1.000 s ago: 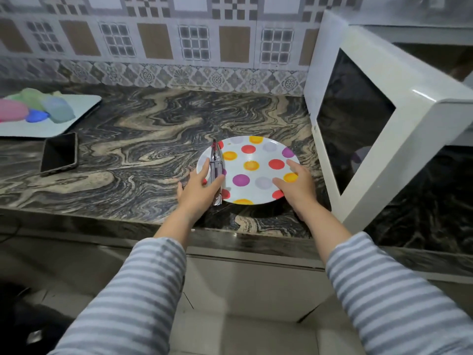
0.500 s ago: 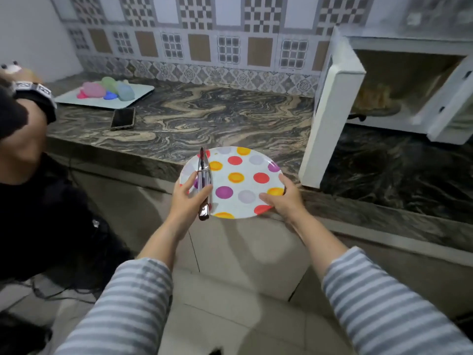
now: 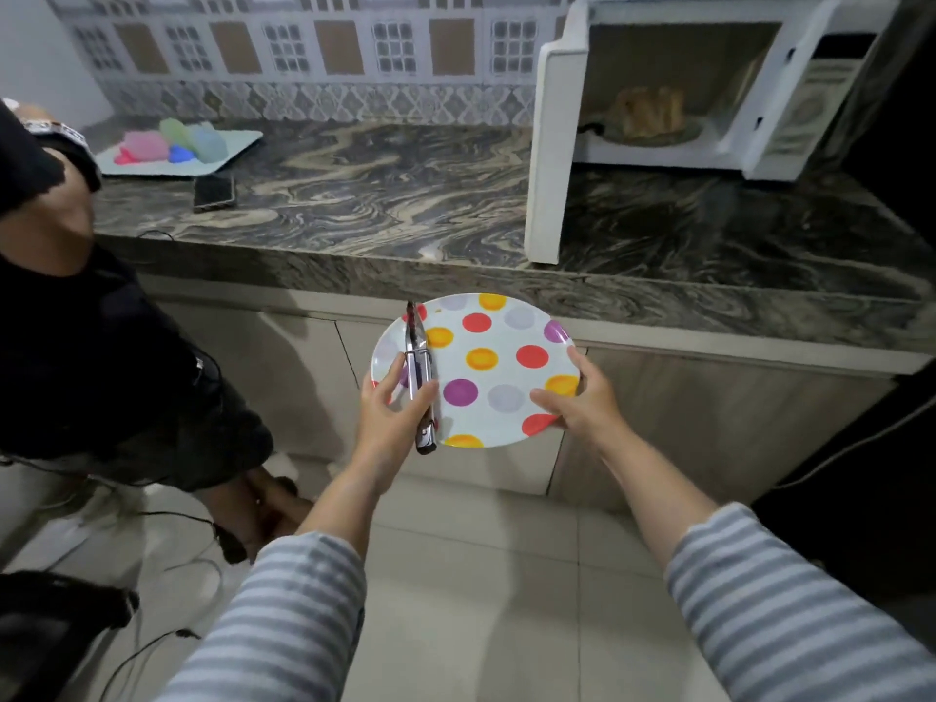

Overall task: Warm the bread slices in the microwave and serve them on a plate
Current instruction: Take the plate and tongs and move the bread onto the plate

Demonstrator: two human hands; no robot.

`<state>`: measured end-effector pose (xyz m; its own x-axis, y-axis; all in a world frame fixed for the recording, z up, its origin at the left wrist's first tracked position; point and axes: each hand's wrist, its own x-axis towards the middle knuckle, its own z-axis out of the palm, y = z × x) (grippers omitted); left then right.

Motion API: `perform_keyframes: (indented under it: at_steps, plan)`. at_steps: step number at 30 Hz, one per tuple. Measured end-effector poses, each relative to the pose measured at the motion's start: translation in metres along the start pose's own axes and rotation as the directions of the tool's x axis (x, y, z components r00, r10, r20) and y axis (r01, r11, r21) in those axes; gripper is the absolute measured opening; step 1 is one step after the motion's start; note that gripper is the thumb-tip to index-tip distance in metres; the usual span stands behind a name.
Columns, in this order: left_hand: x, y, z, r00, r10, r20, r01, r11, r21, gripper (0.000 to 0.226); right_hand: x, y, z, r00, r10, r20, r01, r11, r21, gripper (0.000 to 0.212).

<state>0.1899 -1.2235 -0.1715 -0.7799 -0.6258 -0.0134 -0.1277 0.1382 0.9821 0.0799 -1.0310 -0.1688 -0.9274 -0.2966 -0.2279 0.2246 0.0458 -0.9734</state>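
Note:
A white plate [image 3: 501, 364] with coloured dots is held in the air, in front of the counter and below its edge. My left hand [image 3: 392, 412] grips its left rim and presses metal tongs [image 3: 418, 367] flat against it. Its right rim is gripped by my right hand [image 3: 577, 397]. At the back right, the white microwave [image 3: 790, 108] stands on the counter with its door [image 3: 552, 154] swung wide. Bread slices [image 3: 651, 111] stand on a dish inside it.
The marbled counter [image 3: 385, 195] holds a black phone [image 3: 213, 192] and a white tray [image 3: 238, 144] with coloured items at the back left. Another person in black [image 3: 76, 316] stands at the left. Cables [image 3: 167, 519] trail over the tiled floor.
Both hands lifted the plate and tongs off the counter and carried them back, away from its edge. The view pulled back, showing the microwave's inside with the bread.

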Motion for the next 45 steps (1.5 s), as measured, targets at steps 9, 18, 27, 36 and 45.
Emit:
perform_keyframes:
  at_steps: [9,18,27,36,45]
  plan:
    - [-0.022,0.023,0.083,0.986,0.016,0.167,-0.006,0.998,-0.059,0.058,-0.037,-0.007,-0.089,0.975,-0.051,-0.216,0.050,0.999,-0.010,0.086]
    - [0.001,0.074,0.218,0.963,0.088,0.256,-0.071,0.995,-0.077,0.062,0.003,-0.049,-0.213,0.929,-0.123,-0.349,0.097,0.991,-0.092,0.086]
    - [0.060,0.114,0.330,0.969,0.054,0.241,-0.037,0.997,-0.074,0.076,0.091,-0.106,-0.304,0.930,-0.149,-0.335,0.095,0.980,-0.173,0.086]
    - [0.163,0.117,0.396,0.968,0.023,0.248,-0.006,0.998,-0.066,0.092,0.205,-0.125,-0.325,0.944,-0.093,-0.316,0.062,0.992,-0.107,0.084]
    - [0.245,0.115,0.423,0.991,0.030,0.127,-0.040,0.997,0.073,0.092,0.301,-0.132,-0.324,0.952,-0.123,-0.280,0.039,0.956,-0.290,0.086]
